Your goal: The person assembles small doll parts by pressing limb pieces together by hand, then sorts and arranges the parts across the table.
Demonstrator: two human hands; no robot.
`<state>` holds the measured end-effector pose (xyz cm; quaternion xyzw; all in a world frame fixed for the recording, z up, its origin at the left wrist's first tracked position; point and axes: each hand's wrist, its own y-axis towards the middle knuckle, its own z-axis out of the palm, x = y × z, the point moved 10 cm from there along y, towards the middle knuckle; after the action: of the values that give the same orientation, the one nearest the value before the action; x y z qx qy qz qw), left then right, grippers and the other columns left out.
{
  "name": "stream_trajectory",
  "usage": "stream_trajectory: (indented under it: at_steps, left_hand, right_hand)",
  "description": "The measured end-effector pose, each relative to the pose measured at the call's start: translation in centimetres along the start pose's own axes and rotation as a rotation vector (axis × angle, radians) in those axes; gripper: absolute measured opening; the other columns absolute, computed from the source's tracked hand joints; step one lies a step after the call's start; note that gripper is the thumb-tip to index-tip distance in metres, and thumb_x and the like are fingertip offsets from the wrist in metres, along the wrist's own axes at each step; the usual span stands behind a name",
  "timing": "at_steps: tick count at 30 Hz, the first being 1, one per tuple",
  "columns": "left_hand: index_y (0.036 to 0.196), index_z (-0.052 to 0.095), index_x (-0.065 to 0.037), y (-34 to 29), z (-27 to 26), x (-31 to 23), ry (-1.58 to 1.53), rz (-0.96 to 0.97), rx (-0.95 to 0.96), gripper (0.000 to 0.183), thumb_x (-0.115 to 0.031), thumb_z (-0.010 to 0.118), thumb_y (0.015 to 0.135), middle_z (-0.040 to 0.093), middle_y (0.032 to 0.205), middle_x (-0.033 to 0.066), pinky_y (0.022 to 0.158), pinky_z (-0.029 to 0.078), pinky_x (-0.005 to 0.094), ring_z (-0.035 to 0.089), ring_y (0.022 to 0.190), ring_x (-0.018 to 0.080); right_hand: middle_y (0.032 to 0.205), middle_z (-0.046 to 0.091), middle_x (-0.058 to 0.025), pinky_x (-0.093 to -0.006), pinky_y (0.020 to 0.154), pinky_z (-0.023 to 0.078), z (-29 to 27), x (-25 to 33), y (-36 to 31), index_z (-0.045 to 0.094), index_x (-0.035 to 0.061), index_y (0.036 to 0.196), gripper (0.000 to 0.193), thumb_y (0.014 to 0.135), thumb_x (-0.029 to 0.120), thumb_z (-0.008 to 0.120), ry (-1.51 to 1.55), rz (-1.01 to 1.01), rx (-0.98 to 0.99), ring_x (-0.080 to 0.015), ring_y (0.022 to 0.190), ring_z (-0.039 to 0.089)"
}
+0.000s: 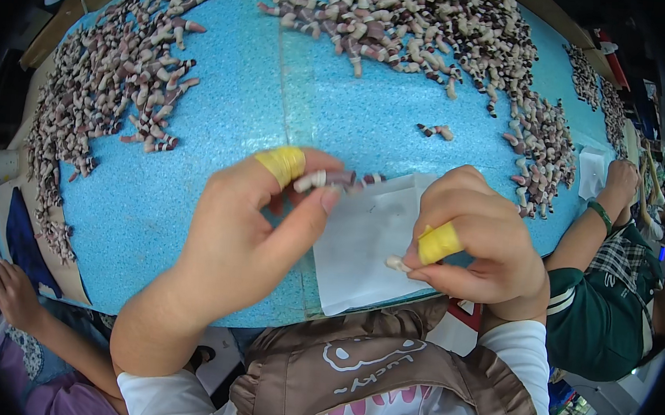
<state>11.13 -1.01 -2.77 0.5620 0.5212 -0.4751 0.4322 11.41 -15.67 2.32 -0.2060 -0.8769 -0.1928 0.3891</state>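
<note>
Left hand (243, 217) had thumb and forefinger pinched on a banded cream-and-mauve piece (320, 179), held just above the top edge of a white sheet (364, 252). Its far end was blurred; couldn't tell if that was one piece or two. Right hand (481, 226) was curled narrow, pinching a small cream piece (397, 264) by one end over the sheet's right side. Both forefingers wore yellow tape (281, 165), which probably added grip. Pieces looked light and knobbly, likely stiff; material unclear, maybe a bit slick. Thin necks and protruding ends seemed the weak spots, so the thick middle looked like the better hold, light thumb-and-finger pinch, no squeeze. The cream one offered little to grab, so fingertips only. More of the same lay on the blue mat (369, 125): left heap (103, 76), far heap (422, 29), right heap (545, 149). Tangled there, they'd likely snag; the small stray bit (436, 131) sat clear, easier to pick.
</note>
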Motion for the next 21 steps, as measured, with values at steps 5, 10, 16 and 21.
stream_trajectory:
  at_steps: [5,10,16,21]
  left_hand:
    - [0.104,0.065,0.0,-0.9,2.3,-1.0,0.056,-0.015,0.196,0.02,-0.008,0.066,0.085,0.066,0.081,0.0097,0.058,0.048,0.0265,0.06,0.064,0.0142]
    - [0.111,0.061,0.003,-2.0,3.3,0.8,-0.187,-0.317,0.313,0.023,-0.006,0.061,0.091,0.066,0.098,0.0069,0.083,0.048,0.0268,0.061,0.091,0.0119]
    - [0.113,0.059,0.005,-2.2,3.5,0.6,-0.229,-0.323,0.332,0.024,-0.005,0.059,0.092,0.066,0.1,0.0089,0.084,0.05,0.0291,0.062,0.092,0.0147]
    - [0.112,0.059,0.005,-2.2,3.3,0.6,-0.168,-0.311,0.318,0.022,-0.006,0.059,0.092,0.066,0.1,0.0093,0.082,0.05,0.0288,0.063,0.091,0.0144]
  right_hand:
    - [0.091,0.061,-0.006,-0.0337,0.077,0.042,-1.0,-0.5,-0.2,0.068,0.0086,0.09,0.021,0.071,0.005,0.077,0.216,-0.021,-0.164,-0.0237,0.084,0.057]
    - [0.092,0.061,-0.007,-0.034,0.076,0.044,-1.4,-0.6,-0.2,0.068,0.0068,0.09,0.02,0.072,0.004,0.077,0.176,-0.012,-0.245,-0.0234,0.085,0.058]
    - [0.092,0.066,-0.0105,-0.0361,0.076,0.05,-0.9,-1.2,-0.4,0.064,0.0042,0.085,0.018,0.071,-0.001,0.075,0.183,0.045,-0.261,-0.0259,0.088,0.063]
    - [0.085,0.069,-0.0062,-0.0335,0.073,0.049,-0.7,-0.4,-0.1,0.068,0.0078,0.089,0.019,0.073,0.002,0.075,0.09,0.009,-0.3,-0.0232,0.08,0.066]
